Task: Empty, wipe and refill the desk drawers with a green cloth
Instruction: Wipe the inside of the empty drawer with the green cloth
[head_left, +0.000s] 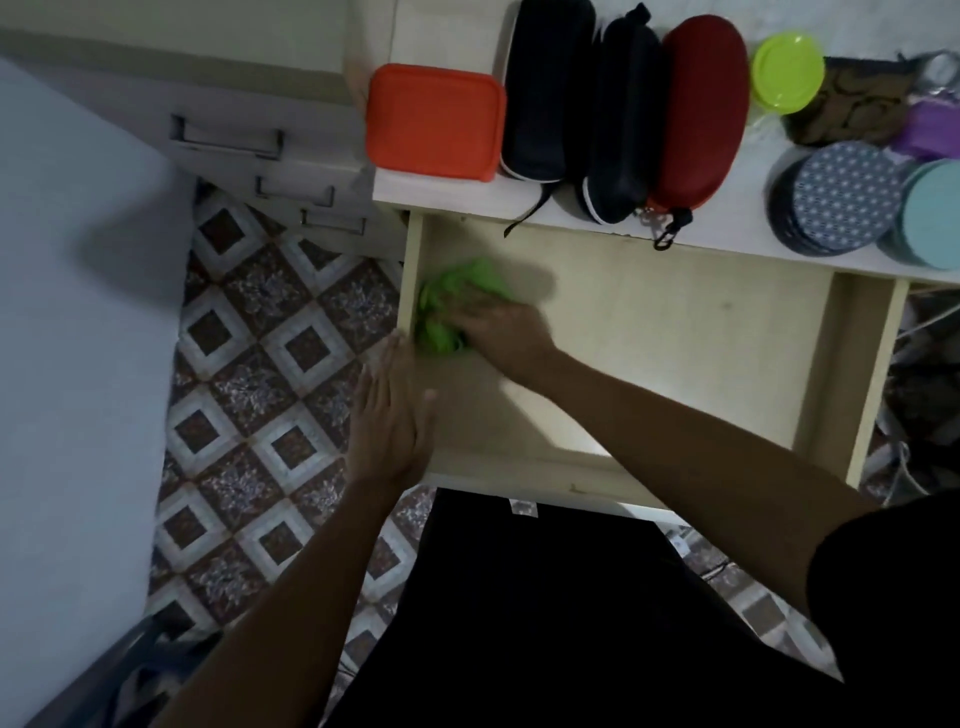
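Observation:
The desk drawer stands pulled out below the desktop, and its pale bottom is bare. A crumpled green cloth lies in the drawer's left part, against the left wall. My right hand holds the cloth down on the drawer bottom, its fingers partly sunk in the fabric. My left hand lies flat with straight fingers on the drawer's left wall near the front corner.
On the desktop above the drawer lie an orange box, two black cases, a red case, a lime lid and round patterned tins. A white drawer unit stands at the left over the tiled floor.

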